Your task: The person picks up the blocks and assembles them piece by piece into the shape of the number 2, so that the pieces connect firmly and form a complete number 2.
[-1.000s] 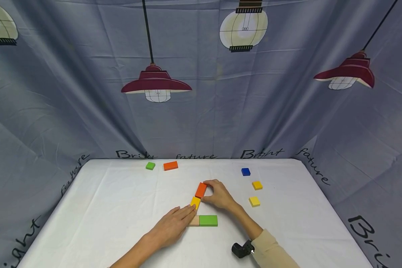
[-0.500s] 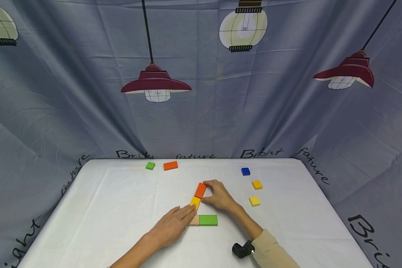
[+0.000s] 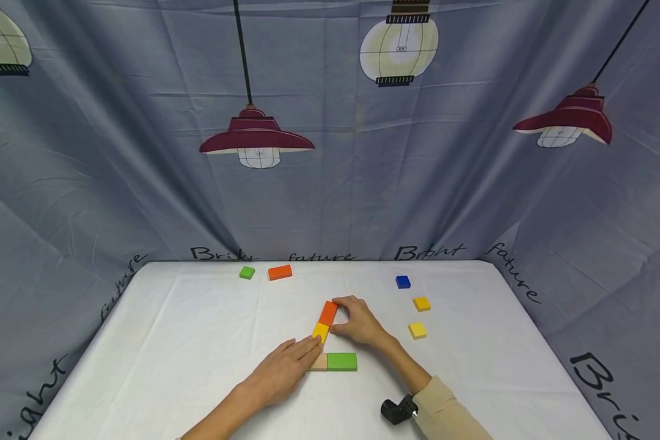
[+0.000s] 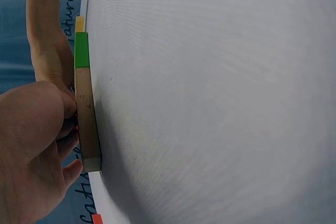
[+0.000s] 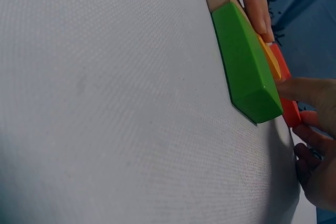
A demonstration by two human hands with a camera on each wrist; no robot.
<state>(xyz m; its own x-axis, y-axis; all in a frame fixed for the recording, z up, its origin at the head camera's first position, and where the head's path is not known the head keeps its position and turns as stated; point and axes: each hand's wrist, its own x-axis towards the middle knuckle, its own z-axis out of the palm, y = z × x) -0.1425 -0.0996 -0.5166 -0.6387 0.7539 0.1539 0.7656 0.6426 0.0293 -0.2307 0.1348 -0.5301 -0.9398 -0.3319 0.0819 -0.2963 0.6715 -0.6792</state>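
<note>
My left hand (image 3: 288, 370) lies with straight fingers over a yellow block (image 3: 321, 331) and a bare-wood block (image 3: 319, 362), covering part of both. An orange rectangular block (image 3: 327, 313) meets the yellow one's far end, the two forming a slanting line. My right hand (image 3: 360, 321) pinches this orange block between thumb and index finger from its right side. Against the wood block's right end sits a green block (image 3: 342, 362); the right wrist view shows the green block (image 5: 244, 61) close up, with the orange block (image 5: 289, 98) behind it.
On the white table (image 3: 198, 330), a small green block (image 3: 247, 272) and another orange block (image 3: 280, 272) lie at the back left. To the right are a blue block (image 3: 403, 282) and two yellow ones (image 3: 421, 304). A black device (image 3: 398, 409) is by the right sleeve.
The orange block has slid slightly left and nearer to me, up against the yellow block, with my right fingers on it. My left hand has stayed in place.
</note>
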